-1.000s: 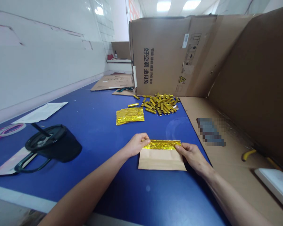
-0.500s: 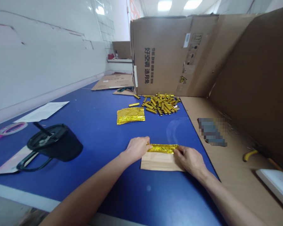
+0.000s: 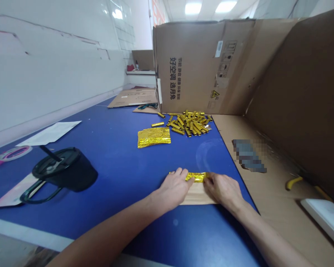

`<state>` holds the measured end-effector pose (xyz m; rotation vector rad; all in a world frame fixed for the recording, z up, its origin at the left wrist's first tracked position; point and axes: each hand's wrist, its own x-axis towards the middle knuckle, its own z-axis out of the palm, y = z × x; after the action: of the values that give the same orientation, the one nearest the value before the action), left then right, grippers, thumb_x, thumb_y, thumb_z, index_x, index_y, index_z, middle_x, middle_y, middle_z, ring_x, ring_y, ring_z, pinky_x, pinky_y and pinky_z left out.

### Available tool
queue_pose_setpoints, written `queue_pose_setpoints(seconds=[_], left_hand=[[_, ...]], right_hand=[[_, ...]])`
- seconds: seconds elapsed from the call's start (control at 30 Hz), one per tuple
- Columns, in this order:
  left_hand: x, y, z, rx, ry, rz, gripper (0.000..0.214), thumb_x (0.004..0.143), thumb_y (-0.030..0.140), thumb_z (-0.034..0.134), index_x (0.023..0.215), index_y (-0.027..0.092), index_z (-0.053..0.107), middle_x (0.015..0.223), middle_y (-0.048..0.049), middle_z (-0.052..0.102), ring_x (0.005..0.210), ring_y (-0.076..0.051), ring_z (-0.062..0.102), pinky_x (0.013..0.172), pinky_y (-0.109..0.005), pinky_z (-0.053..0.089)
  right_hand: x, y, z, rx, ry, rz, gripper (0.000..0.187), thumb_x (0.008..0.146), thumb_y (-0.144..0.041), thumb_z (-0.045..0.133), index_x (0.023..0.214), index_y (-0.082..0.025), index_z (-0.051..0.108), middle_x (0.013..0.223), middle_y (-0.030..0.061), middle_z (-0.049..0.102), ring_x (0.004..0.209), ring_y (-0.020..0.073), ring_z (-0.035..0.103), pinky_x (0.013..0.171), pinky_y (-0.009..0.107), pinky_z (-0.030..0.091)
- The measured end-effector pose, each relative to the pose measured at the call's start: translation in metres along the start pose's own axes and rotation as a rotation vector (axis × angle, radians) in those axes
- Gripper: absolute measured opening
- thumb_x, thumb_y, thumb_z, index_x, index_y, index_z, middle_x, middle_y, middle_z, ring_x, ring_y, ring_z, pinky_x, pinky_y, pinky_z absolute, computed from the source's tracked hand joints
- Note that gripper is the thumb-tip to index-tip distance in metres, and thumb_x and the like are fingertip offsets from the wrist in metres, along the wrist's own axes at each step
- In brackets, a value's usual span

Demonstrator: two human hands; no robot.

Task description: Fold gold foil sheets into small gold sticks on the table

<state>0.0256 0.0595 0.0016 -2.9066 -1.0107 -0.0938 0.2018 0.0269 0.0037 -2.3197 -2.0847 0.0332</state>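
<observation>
A sheet of tan-backed gold foil paper [image 3: 196, 177] lies on the blue table, its far edge folded over into a shiny gold strip. My left hand [image 3: 176, 189] covers the left part of it, fingers closed and pressing the fold down. At the right end, my right hand [image 3: 223, 190] pinches the fold between thumb and fingers. Farther back rests a stack of gold foil sheets [image 3: 154, 137]. Behind it is a heap of small rolled gold foil tubes [image 3: 190, 123], with a single tube [image 3: 157, 124] lying apart.
A black lidded mug with a straw [image 3: 69, 168] stands at left, near white paper [image 3: 50, 132] and a roll of pink tape [image 3: 15, 152]. Cardboard boxes [image 3: 200, 66] wall the back and right. A yellow-handled object [image 3: 293, 183] and a white object [image 3: 324, 218] lie at right.
My left hand has slid right along the fold and now lies over the paper's left part. Less of the gold strip shows. My right hand stays at the right end.
</observation>
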Motion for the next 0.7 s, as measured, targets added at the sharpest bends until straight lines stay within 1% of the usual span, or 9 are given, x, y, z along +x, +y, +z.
queue_pose_setpoints(seconds=[0.07, 0.1, 0.17, 0.23, 0.3, 0.37, 0.47, 0.57, 0.7], left_hand=[[0.000, 0.001, 0.000, -0.003, -0.009, -0.001, 0.033, 0.075, 0.013, 0.040, 0.106, 0.021, 0.048, 0.091, -0.0077, 0.047, 0.082, -0.021, 0.041, 0.062, -0.029, 0.036], [0.000, 0.001, 0.000, -0.005, -0.009, 0.001, 0.033, 0.075, 0.013, 0.040, 0.106, 0.021, 0.048, 0.092, -0.0081, 0.047, 0.083, -0.022, 0.041, 0.063, -0.030, 0.036], [-0.001, 0.001, 0.000, -0.005, -0.001, 0.010, 0.034, 0.075, 0.012, 0.040, 0.107, 0.019, 0.048, 0.099, -0.0090, 0.048, 0.086, -0.022, 0.041, 0.065, -0.031, 0.037], [-0.001, 0.001, 0.001, 0.000, -0.001, 0.020, 0.031, 0.076, 0.013, 0.039, 0.104, 0.018, 0.050, 0.106, -0.0092, 0.048, 0.088, -0.023, 0.041, 0.067, -0.032, 0.037], [-0.001, 0.002, 0.002, 0.008, -0.020, 0.029, 0.025, 0.078, 0.018, 0.039, 0.098, 0.017, 0.054, 0.111, -0.0090, 0.047, 0.090, -0.024, 0.041, 0.068, -0.033, 0.037], [-0.001, 0.002, 0.002, 0.017, -0.036, 0.034, 0.025, 0.079, 0.024, 0.040, 0.097, 0.016, 0.055, 0.114, -0.0088, 0.046, 0.092, -0.024, 0.041, 0.069, -0.034, 0.038], [-0.001, 0.002, 0.000, 0.026, -0.041, 0.025, 0.030, 0.081, 0.028, 0.039, 0.106, 0.017, 0.051, 0.117, -0.0085, 0.046, 0.093, -0.024, 0.041, 0.070, -0.033, 0.038], [-0.004, 0.003, -0.002, 0.025, -0.032, 0.009, 0.033, 0.081, 0.024, 0.037, 0.113, 0.019, 0.045, 0.118, -0.0079, 0.046, 0.093, -0.024, 0.042, 0.069, -0.033, 0.038], [-0.006, 0.004, 0.000, 0.018, -0.007, -0.003, 0.034, 0.081, 0.024, 0.036, 0.114, 0.019, 0.043, 0.119, -0.0081, 0.045, 0.095, -0.024, 0.041, 0.071, -0.034, 0.038]], right_hand=[[-0.001, 0.004, -0.004, -0.015, 0.031, 0.030, 0.030, 0.080, -0.035, 0.035, 0.071, -0.021, 0.060, 0.067, 0.0082, 0.065, 0.061, 0.0208, 0.059, 0.048, 0.028, 0.034], [-0.002, 0.005, -0.007, -0.012, 0.074, 0.037, 0.029, 0.080, -0.034, 0.035, 0.071, -0.021, 0.060, 0.070, 0.0084, 0.065, 0.063, 0.0213, 0.059, 0.049, 0.028, 0.035], [-0.006, 0.003, -0.010, 0.035, 0.189, -0.022, 0.028, 0.081, -0.029, 0.034, 0.074, -0.020, 0.059, 0.078, 0.0089, 0.064, 0.072, 0.0215, 0.058, 0.055, 0.029, 0.039], [-0.012, -0.006, -0.011, 0.154, 0.198, -0.233, 0.026, 0.082, -0.026, 0.034, 0.085, -0.019, 0.059, 0.086, 0.0079, 0.064, 0.080, 0.0196, 0.057, 0.069, 0.029, 0.041], [-0.018, -0.017, -0.009, 0.297, 0.112, -0.482, 0.028, 0.083, -0.025, 0.035, 0.103, -0.018, 0.054, 0.105, 0.0067, 0.059, 0.095, 0.0182, 0.053, 0.082, 0.029, 0.039], [-0.021, -0.026, -0.005, 0.345, 0.045, -0.557, 0.040, 0.081, -0.032, 0.040, 0.118, -0.015, 0.043, 0.120, 0.0100, 0.048, 0.109, 0.0205, 0.044, 0.091, 0.034, 0.035], [-0.022, -0.031, -0.003, 0.308, -0.015, -0.484, 0.051, 0.080, -0.039, 0.040, 0.121, -0.009, 0.039, 0.126, 0.0153, 0.041, 0.114, 0.0234, 0.038, 0.094, 0.038, 0.032], [-0.021, -0.026, -0.008, 0.230, -0.051, -0.391, 0.049, 0.081, -0.042, 0.037, 0.113, -0.007, 0.048, 0.123, 0.0185, 0.044, 0.113, 0.0253, 0.040, 0.092, 0.039, 0.034], [-0.021, -0.018, -0.014, 0.159, -0.065, -0.327, 0.044, 0.080, -0.042, 0.039, 0.104, -0.009, 0.054, 0.120, 0.0187, 0.047, 0.111, 0.0254, 0.042, 0.090, 0.037, 0.036]])
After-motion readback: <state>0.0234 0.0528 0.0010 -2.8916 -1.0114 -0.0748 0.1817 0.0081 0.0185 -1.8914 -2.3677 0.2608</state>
